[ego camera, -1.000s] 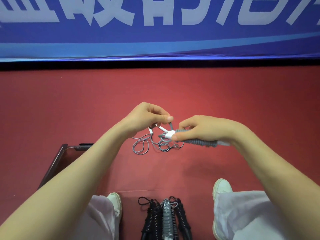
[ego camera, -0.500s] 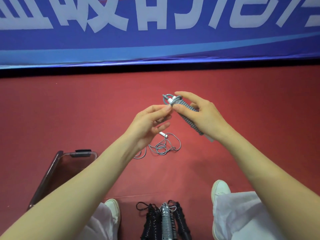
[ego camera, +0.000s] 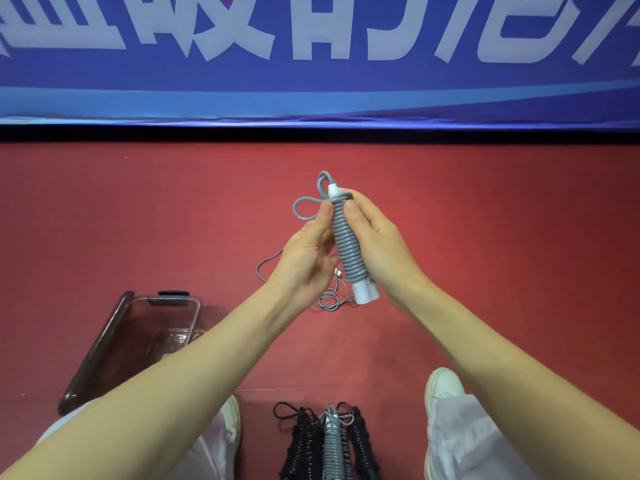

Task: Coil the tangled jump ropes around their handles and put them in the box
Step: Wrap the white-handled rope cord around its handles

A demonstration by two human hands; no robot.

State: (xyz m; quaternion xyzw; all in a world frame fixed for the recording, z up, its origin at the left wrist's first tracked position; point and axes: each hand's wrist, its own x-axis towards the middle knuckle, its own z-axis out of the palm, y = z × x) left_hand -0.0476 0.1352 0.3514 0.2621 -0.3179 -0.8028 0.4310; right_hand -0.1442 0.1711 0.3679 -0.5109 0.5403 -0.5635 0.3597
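Note:
A grey jump rope point(ego camera: 348, 247) is wound in tight coils around its two white handles and stands nearly upright in the air. My right hand point(ego camera: 375, 242) grips the coiled bundle from the right. My left hand point(ego camera: 306, 258) holds it from the left, thumb by a loose grey loop at the top. Below on the red floor lies a thin tangled grey rope point(ego camera: 330, 296), partly hidden by my hands. A clear plastic box point(ego camera: 114, 344) sits at the lower left.
Three coiled ropes point(ego camera: 329, 441), two black and one grey, lie between my white shoes point(ego camera: 441, 382) at the bottom. A blue banner point(ego camera: 311, 57) with white lettering runs along the far edge of the red floor.
Both hands rose from near the floor with the grey bundle, which turned from lying sideways to nearly upright. My left hand left the thin tangled rope and came onto the bundle.

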